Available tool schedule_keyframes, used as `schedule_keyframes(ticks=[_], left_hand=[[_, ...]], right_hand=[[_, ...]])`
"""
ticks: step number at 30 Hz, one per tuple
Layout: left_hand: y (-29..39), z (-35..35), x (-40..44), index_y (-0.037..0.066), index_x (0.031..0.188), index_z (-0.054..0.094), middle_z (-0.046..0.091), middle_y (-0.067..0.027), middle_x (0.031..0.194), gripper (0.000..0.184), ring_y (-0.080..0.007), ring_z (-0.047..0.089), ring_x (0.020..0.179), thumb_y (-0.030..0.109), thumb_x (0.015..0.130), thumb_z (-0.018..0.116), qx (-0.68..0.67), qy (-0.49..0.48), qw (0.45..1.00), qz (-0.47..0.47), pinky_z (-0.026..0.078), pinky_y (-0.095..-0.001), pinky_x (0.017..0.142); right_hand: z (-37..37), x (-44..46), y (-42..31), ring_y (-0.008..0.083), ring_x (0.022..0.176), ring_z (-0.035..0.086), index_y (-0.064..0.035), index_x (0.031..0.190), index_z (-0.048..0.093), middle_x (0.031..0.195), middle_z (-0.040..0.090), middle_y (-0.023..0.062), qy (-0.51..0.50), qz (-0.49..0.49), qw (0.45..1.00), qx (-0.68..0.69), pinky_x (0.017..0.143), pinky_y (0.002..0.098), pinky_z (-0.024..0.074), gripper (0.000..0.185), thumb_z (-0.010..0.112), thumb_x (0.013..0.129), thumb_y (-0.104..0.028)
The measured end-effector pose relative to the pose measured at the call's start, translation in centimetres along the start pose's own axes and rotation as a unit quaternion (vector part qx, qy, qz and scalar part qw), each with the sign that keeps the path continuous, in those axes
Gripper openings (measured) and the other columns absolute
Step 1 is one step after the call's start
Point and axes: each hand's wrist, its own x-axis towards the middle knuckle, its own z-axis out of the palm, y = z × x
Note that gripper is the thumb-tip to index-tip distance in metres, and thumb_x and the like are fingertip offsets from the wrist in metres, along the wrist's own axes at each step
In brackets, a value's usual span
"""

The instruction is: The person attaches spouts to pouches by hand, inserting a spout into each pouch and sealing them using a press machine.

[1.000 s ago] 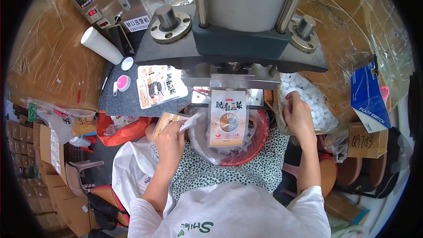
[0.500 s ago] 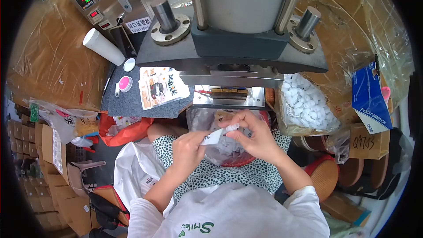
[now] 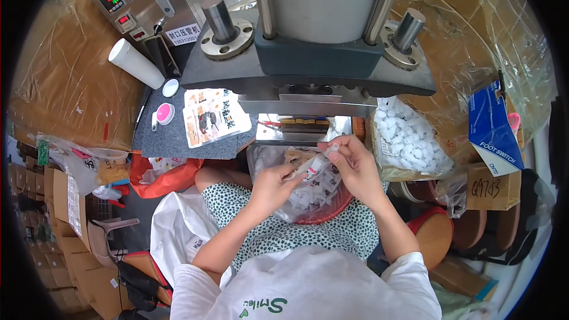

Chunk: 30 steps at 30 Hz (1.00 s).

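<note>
A small white squeeze tube (image 3: 314, 169) with red print lies slantwise between my two hands above the lap. My left hand (image 3: 274, 188) has its fingers closed on the tube's lower left end. At the upper right end, my right hand (image 3: 357, 172) pinches the tube near its cap (image 3: 333, 149). Fingers partly cover both ends. Beneath the hands is a red basket (image 3: 332, 216) lined with clear plastic, holding many small white printed pieces. Just beyond them sits the press's lower jaw (image 3: 303, 125), under its metal upper bar (image 3: 308, 105).
A carton of small white caps (image 3: 409, 142) stands right of the press. On the left, a grey mat (image 3: 216, 151) carries printed pouches (image 3: 208, 120) and a pink-topped jar (image 3: 165, 112). A control panel (image 3: 133, 6) is behind, and a blue box (image 3: 493, 127) stands far right.
The tube has turned so its printed side shows, and its cap end has moved up and right. My left hand has shifted right and my right hand slightly right.
</note>
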Motion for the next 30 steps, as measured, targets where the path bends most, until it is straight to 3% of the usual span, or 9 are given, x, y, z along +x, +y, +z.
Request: schedule_keyframes(ticks=[3,6,13,20,22,24,26,28,30], left_hand=[[-0.7,-0.1,-0.4,-0.003,0.095,0.07,0.066,-0.0143,0.069,0.025,-0.0079,0.057,0.061,0.021,0.09,0.071,0.047,0.021,0.996,0.071,0.047,-0.0297,0.057],[-0.4,-0.1,-0.6,-0.004,0.096,0.07,0.067,-0.0124,0.069,0.026,-0.0092,0.059,0.063,0.021,0.091,0.07,0.032,0.004,0.997,0.068,0.048,-0.0314,0.058],[-0.9,0.0,2.5,-0.006,0.103,0.068,0.07,-0.005,0.092,0.026,-0.0075,0.062,0.082,0.018,0.095,0.065,-0.213,-0.082,0.963,-0.146,0.05,-0.026,0.069],[-0.9,0.6,5.8,-0.006,0.103,0.069,0.071,-0.006,0.091,0.028,-0.0117,0.067,0.078,0.021,0.097,0.062,-0.417,-0.043,0.89,-0.18,0.053,-0.0285,0.067],[-2.4,-0.1,5.7,-0.008,0.11,0.065,0.07,-0.012,0.102,0.035,-0.0178,0.068,0.087,0.024,0.096,0.064,-0.265,-0.054,0.95,-0.155,0.054,-0.0325,0.074],[-3.7,-2.1,5.7,-0.009,0.118,0.06,0.066,-0.0184,0.115,0.045,-0.0254,0.065,0.101,0.029,0.094,0.066,-0.059,0.048,0.995,-0.069,0.052,-0.0381,0.085],[-5.0,-5.1,5.6,-0.008,0.128,0.053,0.057,-0.0251,0.13,0.059,-0.0345,0.059,0.118,0.035,0.091,0.068,0.194,0.259,0.943,0.075,0.046,-0.0452,0.099],[-9.9,-4.8,4.7,-0.004,0.139,0.044,0.042,-0.0282,0.145,0.074,-0.0429,0.041,0.134,0.039,0.085,0.07,0.509,0.253,0.823,0.014,0.033,-0.053,0.11],[-10.0,-3.9,2.4,-0.002,0.138,0.045,0.047,-0.0238,0.142,0.066,-0.0411,0.044,0.132,0.026,0.083,0.07,0.488,0.219,0.842,0.068,0.032,-0.0533,0.11]], right_hand=[[0.1,-0.3,-1.0,0.0166,0.101,0.067,0.0011,0.113,0.053,0.107,0.073,0.0143,-0.048,0.019,0.993,-0.105,0.087,0.0303,0.0504,0.017,0.056,0.097,-0.005],[0.7,-0.3,0.7,0.023,0.102,0.069,0.0009,0.117,0.052,0.112,0.071,0.0166,-0.062,0.018,0.998,0.013,0.088,0.0324,0.0509,0.022,0.058,0.097,-0.007],[0.1,-0.7,-2.0,0.03,0.108,0.068,0.0008,0.135,0.045,0.125,0.064,0.0219,0.068,-0.045,0.982,-0.168,0.08,0.0347,0.0548,0.047,0.064,0.094,-0.01],[-2.4,-1.5,-2.9,0.0328,0.084,0.069,-0.0006,0.118,0.061,0.103,0.069,0.019,0.129,-0.137,0.9,-0.393,0.07,0.039,0.0548,0.031,0.066,0.088,-0.007],[-4.6,-0.3,-2.6,0.0353,0.077,0.067,-0.001,0.11,0.065,0.098,0.066,0.0182,0.239,-0.149,0.78,-0.559,0.068,0.0414,0.0539,0.025,0.065,0.086,-0.005],[-6.8,-0.6,-0.7,0.0381,0.078,0.065,-0.0012,0.104,0.065,0.098,0.063,0.0181,0.19,-0.088,0.773,-0.598,0.07,0.0453,0.0528,0.02,0.064,0.084,-0.004],[-7.5,-0.2,-0.5,0.0405,0.082,0.064,-0.0009,0.1,0.065,0.1,0.061,0.0186,0.156,-0.035,0.79,-0.592,0.073,0.0478,0.0514,0.018,0.064,0.082,-0.002],[-7.1,0.1,-1.3,0.0423,0.09,0.063,-0.0003,0.097,0.065,0.102,0.061,0.0195,0.131,0.015,0.834,-0.536,0.078,0.0487,0.0496,0.017,0.065,0.08,0.0],[-7.6,0.4,-1.2,0.0418,0.086,0.063,0.0011,0.098,0.065,0.098,0.062,0.021,0.131,-0.009,0.834,-0.536,0.076,0.0474,0.0502,0.018,0.063,0.081,0.002]])
